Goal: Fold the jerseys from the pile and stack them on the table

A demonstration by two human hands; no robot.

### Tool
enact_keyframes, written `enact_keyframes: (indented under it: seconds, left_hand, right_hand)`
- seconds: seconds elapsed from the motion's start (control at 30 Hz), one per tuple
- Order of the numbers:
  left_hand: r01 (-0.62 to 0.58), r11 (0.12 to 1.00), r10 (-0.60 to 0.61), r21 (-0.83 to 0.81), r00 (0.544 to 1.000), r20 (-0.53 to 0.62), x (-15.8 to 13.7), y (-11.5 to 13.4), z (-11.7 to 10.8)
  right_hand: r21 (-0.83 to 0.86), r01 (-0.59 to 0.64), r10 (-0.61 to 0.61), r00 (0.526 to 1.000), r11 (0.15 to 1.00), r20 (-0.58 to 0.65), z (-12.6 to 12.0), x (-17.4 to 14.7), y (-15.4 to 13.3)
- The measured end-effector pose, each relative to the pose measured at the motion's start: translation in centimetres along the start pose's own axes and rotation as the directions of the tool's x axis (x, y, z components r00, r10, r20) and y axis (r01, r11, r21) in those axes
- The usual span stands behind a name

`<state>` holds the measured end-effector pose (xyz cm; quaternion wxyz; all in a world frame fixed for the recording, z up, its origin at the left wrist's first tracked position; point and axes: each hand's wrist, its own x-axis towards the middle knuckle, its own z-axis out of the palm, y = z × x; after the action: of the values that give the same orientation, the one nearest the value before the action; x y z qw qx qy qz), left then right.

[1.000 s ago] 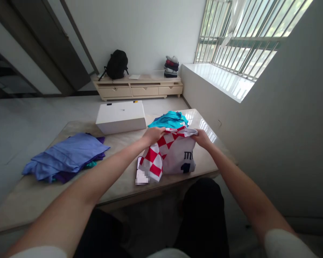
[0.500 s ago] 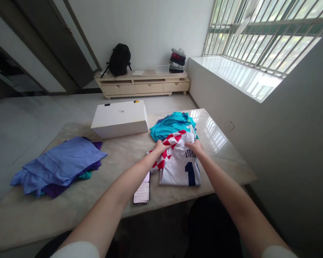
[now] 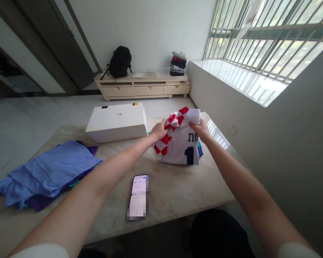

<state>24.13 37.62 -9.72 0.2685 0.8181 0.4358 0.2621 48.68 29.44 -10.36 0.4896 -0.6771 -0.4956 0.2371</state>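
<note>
A white jersey (image 3: 177, 145) with red checks and dark blue lettering hangs between my two hands, partly folded, raised off the table. Its upper left part is gripped by my left hand (image 3: 160, 129), near the checked sleeve. My right hand (image 3: 201, 129) pinches the upper right edge, above the letters. Behind the jersey, most of a pile of turquoise and blue clothes (image 3: 200, 150) is hidden; only small bits show at the sides. A phone (image 3: 138, 195) with a lit screen lies on the marble-look table (image 3: 174, 193) nearer to me.
A white box (image 3: 117, 122) stands at the table's far side. To the left lies a heap of blue and purple clothes (image 3: 54, 168). Against the wall, a low cabinet (image 3: 148, 89) bears a black backpack (image 3: 120, 61) and a stack of folded clothes (image 3: 178, 64).
Both hands have lifted the jersey up and away from me, over the turquoise pile. Its lower edge has left the table's near part, and the phone is now fully uncovered.
</note>
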Motion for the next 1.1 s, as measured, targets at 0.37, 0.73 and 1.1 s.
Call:
enact_keyframes:
  seconds: [0.37, 0.73, 1.1]
  left_hand:
    - [0.004, 0.893, -0.071, 0.450, 0.989, 0.132, 5.0, -8.8, 8.1]
    - [-0.020, 0.878, -0.100, 0.478, 0.969, 0.225, -9.6, -13.2, 0.8]
    - [0.595, 0.602, -0.491, 0.532, 0.802, -0.340, -37.2, -23.7, -25.3]
  right_hand:
    - [-0.702, 0.045, 0.030, 0.995, 0.710, 0.093, 10.9, 5.2, 5.9]
    - [-0.816, 0.057, 0.137, 0.977, 0.575, 0.164, 9.0, -1.5, 7.3]
    - [-0.523, -0.239, 0.281, 0.960, 0.818, 0.003, -6.8, -26.8, 13.2]
